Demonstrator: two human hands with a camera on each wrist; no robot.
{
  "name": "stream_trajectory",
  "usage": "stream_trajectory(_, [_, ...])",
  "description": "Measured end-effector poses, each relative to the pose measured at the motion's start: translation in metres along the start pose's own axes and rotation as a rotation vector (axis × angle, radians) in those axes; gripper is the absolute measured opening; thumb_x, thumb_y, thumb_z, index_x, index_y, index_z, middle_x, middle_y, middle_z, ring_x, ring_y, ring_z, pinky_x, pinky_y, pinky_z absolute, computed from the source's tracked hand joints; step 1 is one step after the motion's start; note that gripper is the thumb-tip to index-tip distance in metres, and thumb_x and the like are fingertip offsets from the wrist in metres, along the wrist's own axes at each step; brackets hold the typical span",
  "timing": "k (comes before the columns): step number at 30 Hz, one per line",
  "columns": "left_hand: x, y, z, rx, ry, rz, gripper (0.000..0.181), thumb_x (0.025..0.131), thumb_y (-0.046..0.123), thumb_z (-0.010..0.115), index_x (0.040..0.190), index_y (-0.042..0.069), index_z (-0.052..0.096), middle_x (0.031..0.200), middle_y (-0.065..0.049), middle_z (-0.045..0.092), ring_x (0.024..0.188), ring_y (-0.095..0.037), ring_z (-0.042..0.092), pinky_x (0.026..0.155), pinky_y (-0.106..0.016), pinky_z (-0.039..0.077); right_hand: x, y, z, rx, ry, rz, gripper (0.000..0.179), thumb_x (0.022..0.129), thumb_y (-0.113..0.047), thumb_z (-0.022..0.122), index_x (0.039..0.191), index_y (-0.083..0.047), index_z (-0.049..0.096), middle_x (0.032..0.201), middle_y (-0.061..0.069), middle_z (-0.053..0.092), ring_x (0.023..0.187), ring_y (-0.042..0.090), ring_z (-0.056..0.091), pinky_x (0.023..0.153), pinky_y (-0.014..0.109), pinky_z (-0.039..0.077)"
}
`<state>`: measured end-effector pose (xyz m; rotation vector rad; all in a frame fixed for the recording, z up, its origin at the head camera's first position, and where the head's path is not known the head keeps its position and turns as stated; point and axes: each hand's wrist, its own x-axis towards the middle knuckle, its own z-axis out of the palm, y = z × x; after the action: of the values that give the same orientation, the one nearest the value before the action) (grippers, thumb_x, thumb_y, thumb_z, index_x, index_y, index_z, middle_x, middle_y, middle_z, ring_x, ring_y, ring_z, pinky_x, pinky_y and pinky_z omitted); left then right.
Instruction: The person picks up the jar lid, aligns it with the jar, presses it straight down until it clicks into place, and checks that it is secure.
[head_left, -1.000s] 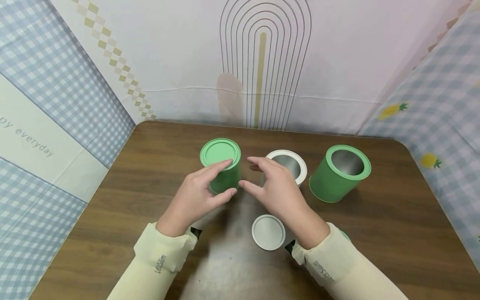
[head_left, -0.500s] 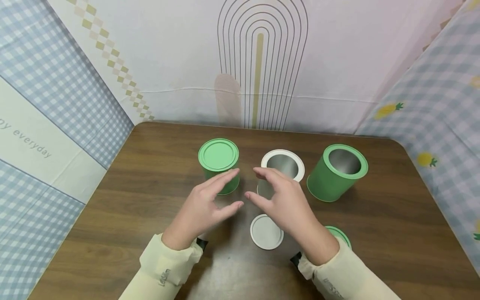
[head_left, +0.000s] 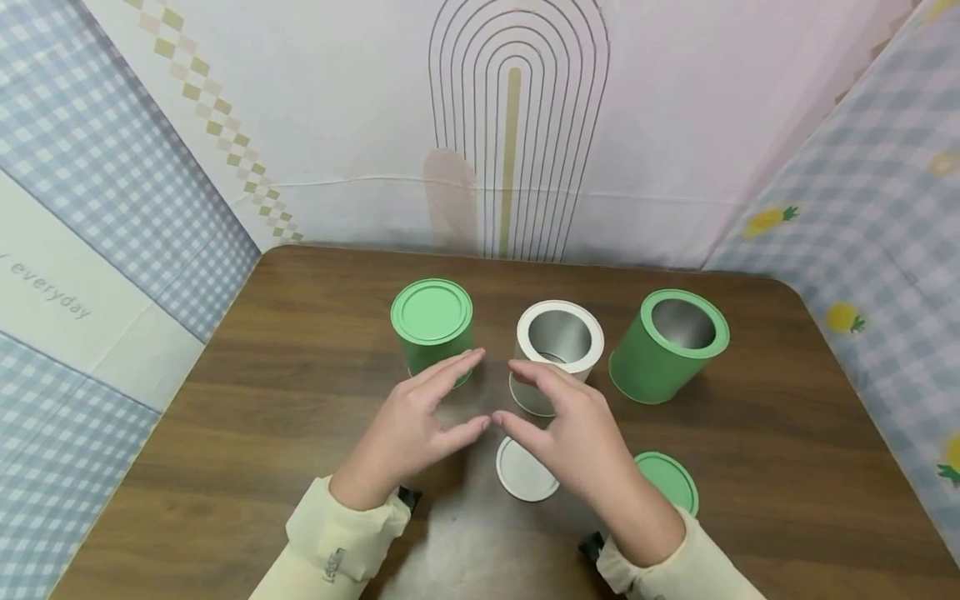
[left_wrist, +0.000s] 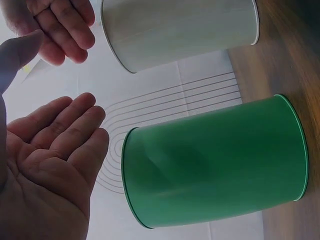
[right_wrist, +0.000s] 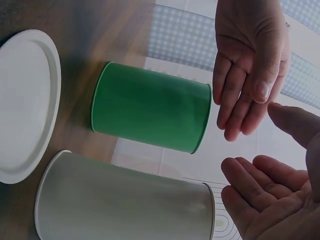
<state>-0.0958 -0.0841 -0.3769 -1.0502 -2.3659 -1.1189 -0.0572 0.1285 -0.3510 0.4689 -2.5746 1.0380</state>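
Observation:
Both hands hover over the table with nothing in them, fingers extended and thumbs apart from the fingers. In the head view my left hand [head_left: 416, 429] is nearest a green can [head_left: 432, 315] with its green lid on. The right hand [head_left: 573, 425] is in front of a white can [head_left: 561, 337] whose top is uncovered, its metal inside showing. The two thumb tips nearly meet. Beneath the right hand lies a round white lid [head_left: 525, 473], partly hidden by it. The wrist views show the closed green can [left_wrist: 215, 165] and the white can [right_wrist: 125, 200] apart from the fingers.
At the right stands a second green can [head_left: 651, 358], uncovered. A green lid [head_left: 667, 479] lies by the right sleeve, which covers part of it. The brown wooden table [head_left: 300, 333] ends at a patterned cloth backdrop [head_left: 345, 125].
Both hands have drawn back toward the person and slightly right, away from the closed green can. The green lid by the right sleeve has come more into view. Cans and lids stay put.

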Motion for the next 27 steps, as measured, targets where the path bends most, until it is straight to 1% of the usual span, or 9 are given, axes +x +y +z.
stream_trajectory(5, [-0.001,0.001,0.004,-0.004,-0.025,0.006,0.070,0.079,0.017,0.086,0.139,0.000,0.056,0.138,-0.015,0.061,0.128,-0.027,0.058,0.104,-0.040,0.050,-0.010,0.005,0.003,0.005,0.040,-0.038,0.050,0.076,-0.019,0.089,0.121,-0.008,0.070,0.114,0.002,0.073,0.107,0.018,0.070,0.088,0.040,0.058])
stream_trajectory(11, [-0.002,-0.001,0.014,-0.003,-0.040,0.041,0.069,0.078,0.016,0.086,0.138,-0.003,0.057,0.137,-0.015,0.061,0.128,-0.029,0.058,0.105,-0.038,0.049,-0.019,0.014,0.010,0.026,0.076,-0.073,0.048,0.075,-0.016,0.089,0.118,-0.005,0.071,0.115,0.002,0.073,0.105,0.018,0.071,0.086,0.038,0.059])
stream_trajectory(15, [-0.003,-0.001,0.018,0.006,-0.059,0.042,0.069,0.079,0.019,0.087,0.138,-0.003,0.057,0.138,-0.014,0.061,0.129,-0.028,0.057,0.106,-0.038,0.048,-0.025,0.020,0.013,0.045,0.085,-0.046,0.048,0.075,-0.016,0.089,0.118,-0.007,0.072,0.115,-0.001,0.073,0.105,0.016,0.070,0.088,0.034,0.058])
stream_trajectory(19, [-0.004,0.000,0.021,-0.001,-0.080,0.038,0.070,0.080,0.020,0.086,0.138,-0.002,0.056,0.139,-0.013,0.060,0.130,-0.028,0.056,0.106,-0.039,0.048,-0.031,0.025,0.014,0.060,0.079,-0.013,0.048,0.075,-0.017,0.089,0.118,-0.008,0.072,0.116,-0.002,0.073,0.106,0.015,0.070,0.092,0.028,0.054])
stream_trajectory(27, [-0.006,0.003,0.026,0.002,-0.111,0.029,0.070,0.082,0.023,0.085,0.140,-0.001,0.055,0.140,-0.011,0.059,0.131,-0.027,0.056,0.105,-0.038,0.049,-0.037,0.032,0.014,0.060,0.091,-0.009,0.049,0.073,-0.018,0.091,0.117,-0.009,0.072,0.115,-0.002,0.073,0.105,0.015,0.070,0.094,0.016,0.049])
